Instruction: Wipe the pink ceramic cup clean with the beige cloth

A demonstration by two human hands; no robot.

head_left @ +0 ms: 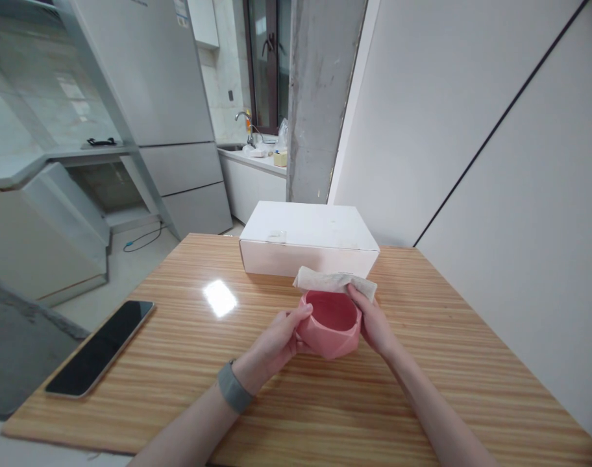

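Observation:
A pink faceted bowl is tilted with its opening toward me, above the wooden table. My left hand grips its left side, thumb over the rim and fingers underneath. At the bowl's far right side, my right hand is closed on a whitish folded cloth, thumb on top. The cloth stretches along the bowl's back rim. Part of the right fingers is hidden behind the bowl, so I cannot tell how far the cloth reaches down there.
Behind the bowl, a white closed box lies on the wooden table. A dark-screened phone rests near the table's left edge. A white wall borders the right side; a fridge and a sink counter stand farther back.

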